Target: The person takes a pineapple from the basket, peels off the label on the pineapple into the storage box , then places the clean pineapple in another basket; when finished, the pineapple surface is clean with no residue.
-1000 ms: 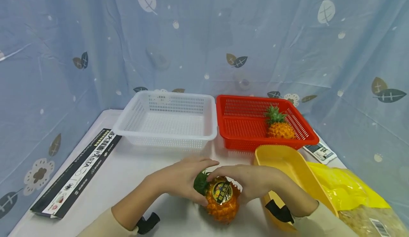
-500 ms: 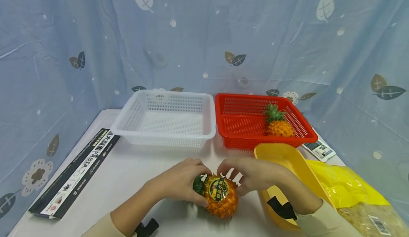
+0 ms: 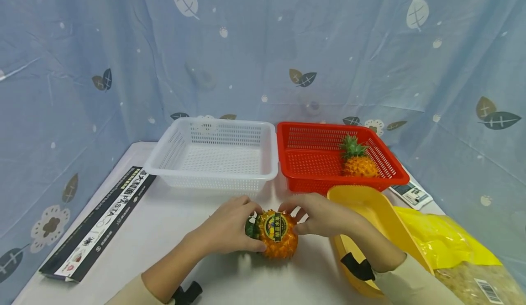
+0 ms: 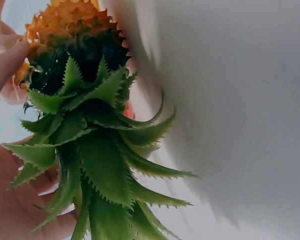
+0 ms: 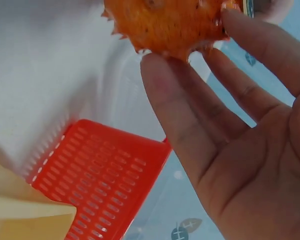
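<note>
A pineapple [image 3: 283, 239] with a round black-and-gold sticker lies sideways between my two hands. My left hand [image 3: 228, 226] grips it at the crown end, thumb on the near side and fingers on the far side. The spiky green crown [image 4: 102, 165] fills the left wrist view, beside the palm. My right hand [image 3: 322, 213] holds the base end, with thumb and fingertips bent against the orange skin; the right wrist view shows these contacts. A shadow lies on the table under the pineapple; whether they touch is unclear.
Behind the hands stand a white basket [image 3: 222, 177] and a red basket [image 3: 345, 182] with another pineapple [image 3: 360, 166] inside. A yellow tray [image 3: 382, 213] is under the right forearm, beside a yellow-topped bag [image 3: 452, 245]. At left lies a long pasta box [image 3: 102, 223].
The pineapple and both hands have moved away from me and slightly left. The right hand briefly loosened its fingers, then settled on the base end. The sticker has turned slightly.
</note>
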A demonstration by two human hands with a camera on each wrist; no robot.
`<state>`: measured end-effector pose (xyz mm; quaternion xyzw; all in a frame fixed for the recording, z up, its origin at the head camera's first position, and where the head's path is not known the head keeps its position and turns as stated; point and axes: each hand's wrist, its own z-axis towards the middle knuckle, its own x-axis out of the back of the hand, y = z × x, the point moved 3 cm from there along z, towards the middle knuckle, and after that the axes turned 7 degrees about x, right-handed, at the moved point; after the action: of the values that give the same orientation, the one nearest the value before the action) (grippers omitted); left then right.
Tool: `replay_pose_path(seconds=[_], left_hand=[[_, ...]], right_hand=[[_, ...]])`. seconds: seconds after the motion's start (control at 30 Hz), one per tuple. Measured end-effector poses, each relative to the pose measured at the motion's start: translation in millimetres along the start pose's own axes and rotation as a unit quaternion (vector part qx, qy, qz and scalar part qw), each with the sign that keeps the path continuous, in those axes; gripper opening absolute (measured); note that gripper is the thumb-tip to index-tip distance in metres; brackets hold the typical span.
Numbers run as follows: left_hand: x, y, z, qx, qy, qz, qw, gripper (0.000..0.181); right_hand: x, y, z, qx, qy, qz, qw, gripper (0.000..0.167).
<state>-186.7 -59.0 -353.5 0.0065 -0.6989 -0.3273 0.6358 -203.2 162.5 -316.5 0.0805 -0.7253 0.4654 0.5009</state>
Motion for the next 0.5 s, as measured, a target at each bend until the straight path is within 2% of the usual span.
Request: replay_pose_path(seconds=[0.1,0.27,0.5], left_hand=[[0.3,-1.9,2.1,0.014,-0.01,-0.009,0.9998,0.066],[0.0,-2.9,4.8,0.021,-0.022,-0.01,0.9995,0.068],[-1.3,-4.9,5.7,0.034,-0.03,-0.015,0.9989,0.068]], right_hand=[[1.4,0.4,1.6,-0.003,0.007,-0.009,0.9999,0.04],[5.5,-2.6,0.4,-0.01,0.016,-0.021,0.9996,0.038],[5.3,-8.7,2.9,-0.005,0.058,-0.015,0.9982,0.025]])
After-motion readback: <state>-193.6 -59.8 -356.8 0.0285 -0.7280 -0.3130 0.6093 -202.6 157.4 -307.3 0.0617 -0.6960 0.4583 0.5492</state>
